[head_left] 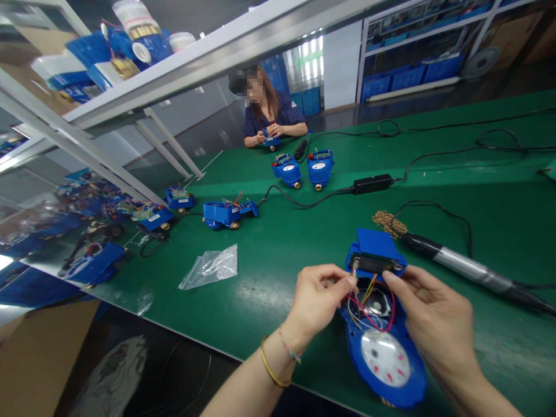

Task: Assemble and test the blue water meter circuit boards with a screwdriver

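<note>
In front of me a blue water meter [354, 341] lies on the green table, its round dial [386, 358] facing up. Its opened upper compartment shows red, white and yellow wires [393, 310]. A blue cover [380, 244] with a black part [376, 263] set in it is tilted up at the far end. My left hand [315, 298] is closed, thumb and forefinger pinching the wires beside the cover's left end. My right hand [438, 315] grips the cover's right end, thumb on its near edge.
An electric screwdriver [473, 269] lies right, beside a pile of brass screws [388, 223]. A plastic bag [212, 266] lies left. Several blue meters [223, 214] stand farther off. A cable with a black box [372, 184] crosses the table. A co-worker [273, 110] sits opposite, holding a meter.
</note>
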Motion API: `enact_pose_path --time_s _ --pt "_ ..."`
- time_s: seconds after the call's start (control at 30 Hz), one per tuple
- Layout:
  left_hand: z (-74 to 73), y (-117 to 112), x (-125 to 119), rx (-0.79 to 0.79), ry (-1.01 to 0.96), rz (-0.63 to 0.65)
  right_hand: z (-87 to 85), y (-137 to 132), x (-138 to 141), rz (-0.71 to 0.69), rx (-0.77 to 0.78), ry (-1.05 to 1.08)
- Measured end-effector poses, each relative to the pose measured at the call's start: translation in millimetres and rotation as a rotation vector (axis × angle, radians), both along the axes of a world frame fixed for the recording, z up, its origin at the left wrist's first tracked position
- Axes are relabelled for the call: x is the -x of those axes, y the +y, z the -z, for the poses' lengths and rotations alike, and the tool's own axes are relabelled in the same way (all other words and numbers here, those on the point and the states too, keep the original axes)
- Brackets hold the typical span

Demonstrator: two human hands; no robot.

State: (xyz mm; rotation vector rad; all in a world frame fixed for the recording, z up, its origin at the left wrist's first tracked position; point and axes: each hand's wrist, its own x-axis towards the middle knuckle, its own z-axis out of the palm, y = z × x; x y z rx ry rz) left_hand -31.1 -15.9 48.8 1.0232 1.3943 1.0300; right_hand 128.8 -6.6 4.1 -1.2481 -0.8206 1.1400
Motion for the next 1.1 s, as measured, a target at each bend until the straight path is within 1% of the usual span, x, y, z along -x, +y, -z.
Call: enact_pose_path --time_s 0.23,0.37,0.43,0.53,0.6,0.67,0.83,0.97,1.03,1.1 --pt "1.6 -3 -1 -0.006 0.017 -0.021 -0.4 1 1 -0.008 0.033 0.046" --pt "6.9 -3 -1 -0.047 0.033 -0.008 0.7 3 1 -0.026 0.044 0.078" --pt "10.3 -2 0 -0.087 0.071 -0.005 2.3 4 0 -0.041 0.057 0.098" --pt "13.4 -1 0 -0.156 0.197 -0.022 5.8 6 -1 -0.054 0.068 0.142" --pt "13.6 -1 0 -0.198 0.267 -0.027 7.8 7 -2 -0.058 0.073 0.169" --pt "13.1 0 0 -0.218 0.291 -0.019 8.6 7 -3 -0.057 0.080 0.184" --pt "12.2 0 -2 -0.200 0.265 -0.002 5.0 7 -2 -0.061 0.103 0.170" --pt "9.9 1 -4 -0.181 0.289 0.004 3.1 7 -2 -0.065 0.132 0.168" --pt "8.7 1 -5 -0.184 0.337 0.010 3.0 7 -3 -0.073 0.133 0.177" --pt "8.3 2 -5 -0.211 0.431 0.014 2.5 9 -5 -0.099 0.138 0.204"
